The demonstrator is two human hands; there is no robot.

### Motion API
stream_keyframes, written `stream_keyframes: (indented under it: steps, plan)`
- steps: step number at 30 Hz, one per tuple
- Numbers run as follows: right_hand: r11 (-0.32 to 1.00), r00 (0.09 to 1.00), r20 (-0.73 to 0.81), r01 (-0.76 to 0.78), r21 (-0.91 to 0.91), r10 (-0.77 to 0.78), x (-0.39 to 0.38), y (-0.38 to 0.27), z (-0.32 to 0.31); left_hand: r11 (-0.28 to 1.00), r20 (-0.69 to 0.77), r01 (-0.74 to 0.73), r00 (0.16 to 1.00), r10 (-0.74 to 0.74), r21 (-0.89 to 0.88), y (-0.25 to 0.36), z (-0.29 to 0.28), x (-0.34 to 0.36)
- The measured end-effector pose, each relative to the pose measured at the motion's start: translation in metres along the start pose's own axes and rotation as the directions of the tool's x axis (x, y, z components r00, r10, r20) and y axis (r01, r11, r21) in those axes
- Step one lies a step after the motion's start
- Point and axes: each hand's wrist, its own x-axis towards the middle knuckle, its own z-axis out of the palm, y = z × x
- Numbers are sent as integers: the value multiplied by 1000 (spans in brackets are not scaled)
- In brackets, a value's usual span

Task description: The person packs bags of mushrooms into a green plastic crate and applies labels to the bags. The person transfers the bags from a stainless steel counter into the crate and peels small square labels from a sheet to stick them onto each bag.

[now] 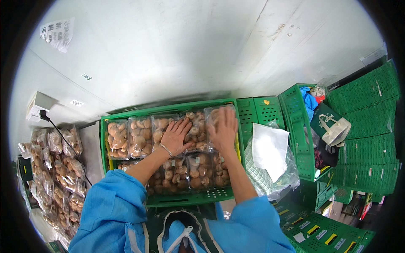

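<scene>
In front of me stands a green plastic crate (168, 110) holding two rows of clear-wrapped packs of brown mushrooms (140, 135). My left hand (176, 137) lies flat with spread fingers on the packs in the middle of the far row. At that row's right end, my right hand (223, 126) rests on a mushroom pack (214, 111), its fingers stretched out and a little blurred. Neither hand grips a pack. My forearms cover part of the near row.
Many more bagged mushrooms (63, 168) are heaped at the left, with a black cable (63, 137) across them. White sheets and clear plastic (270, 147) lie right of the crate. Beyond stands a green crate (295, 126) with bags and cloth, beside stacked green crates (367, 147). A pale wall (168, 55) rises behind.
</scene>
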Motion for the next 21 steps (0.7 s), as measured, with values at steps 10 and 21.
stream_keyframes:
  steps: [10, 21]
  plan:
    - [994, 991, 86, 102, -31, -99, 18, 16, 68, 993, 8, 48, 999, -47, -104, -11, 4, 6]
    - [895, 815, 562, -138, 424, -141, -71, -136, 31, 623, -363, 454, 536, -762, -638, -32, -15, -336]
